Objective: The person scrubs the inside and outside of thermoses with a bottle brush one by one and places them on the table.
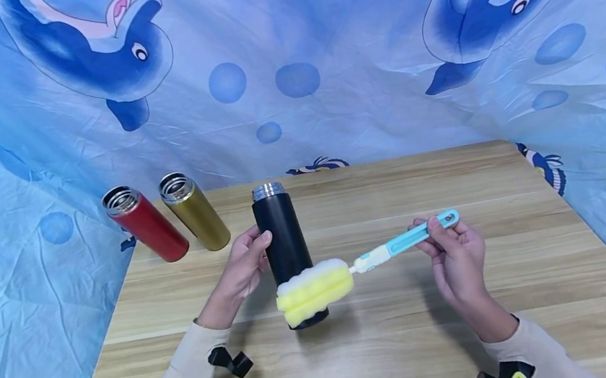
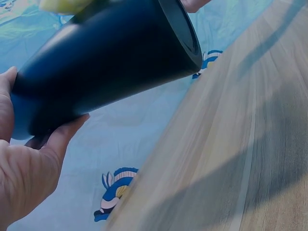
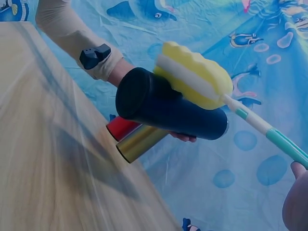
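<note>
My left hand [image 1: 244,265] grips a black thermos bottle [image 1: 284,237] round its side, its bare steel neck upward. In the left wrist view the bottle [image 2: 106,62] is lifted clear of the wooden table, base toward the camera. A bottle brush [image 1: 411,238] with a turquoise and white handle is pinched near its handle end by my right hand [image 1: 460,257]. The brush's yellow and white sponge head [image 1: 317,290] overlaps the lower part of the bottle in the head view. From the right wrist, the sponge [image 3: 192,74] shows alongside the bottle's wall, outside it.
A red bottle [image 1: 151,226] and a gold bottle [image 1: 199,216], both lidless, stand at the table's back left. The wooden table [image 1: 396,357] runs back to a blue dolphin-print sheet [image 1: 363,122], which also hangs at both sides.
</note>
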A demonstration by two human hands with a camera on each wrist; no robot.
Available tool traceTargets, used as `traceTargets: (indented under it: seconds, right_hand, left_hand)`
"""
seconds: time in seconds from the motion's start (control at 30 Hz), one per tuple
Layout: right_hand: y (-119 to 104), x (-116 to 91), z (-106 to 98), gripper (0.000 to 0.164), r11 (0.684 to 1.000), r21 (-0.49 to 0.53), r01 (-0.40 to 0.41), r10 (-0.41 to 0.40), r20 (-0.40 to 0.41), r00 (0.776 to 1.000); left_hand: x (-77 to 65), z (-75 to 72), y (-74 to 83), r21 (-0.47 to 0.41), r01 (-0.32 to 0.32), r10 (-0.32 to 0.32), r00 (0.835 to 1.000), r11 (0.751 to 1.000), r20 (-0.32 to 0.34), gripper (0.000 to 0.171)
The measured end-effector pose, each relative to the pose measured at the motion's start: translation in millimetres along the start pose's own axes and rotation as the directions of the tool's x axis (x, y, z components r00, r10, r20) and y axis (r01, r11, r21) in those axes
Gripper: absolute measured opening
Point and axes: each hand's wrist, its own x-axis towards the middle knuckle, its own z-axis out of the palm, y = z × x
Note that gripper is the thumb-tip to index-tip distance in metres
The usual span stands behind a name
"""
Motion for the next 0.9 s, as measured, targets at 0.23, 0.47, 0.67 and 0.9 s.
traceTargets:
  seconds: [0.23, 0.47, 0.67, 0.9]
  right_hand:
    - [-5.2, -6.1, -4.6, 0.010, 0.999, 0.042, -0.002, -0.002, 0.106, 0.994]
    - [-6.4, -5.0, -5.4, 0.010, 0.998, 0.068, 0.007, -0.017, 0.149, 0.989]
    - [-5.0, -0.7, -5.2, 0.009, 0.998, 0.068, 0.010, -0.018, 0.116, 0.993]
    - [-4.8, 2.5, -5.2, 0.005, 0.997, 0.076, 0.006, -0.012, 0.081, 0.997]
  left_hand:
    - [1.7, 1.7, 0.0, 0.066, 0.046, -0.041, 0.997, 0.997, -0.072, 0.037]
    - [1.7, 4.0, -0.9, 0.107, 0.071, -0.060, 0.992, 0.992, -0.108, 0.049]
    - [-0.4, 9.4, -1.2, 0.166, 0.095, -0.075, 0.990, 0.981, -0.123, 0.056]
    - [-3.6, 13.8, -1.8, 0.124, 0.104, -0.090, 0.990, 0.987, -0.107, 0.063]
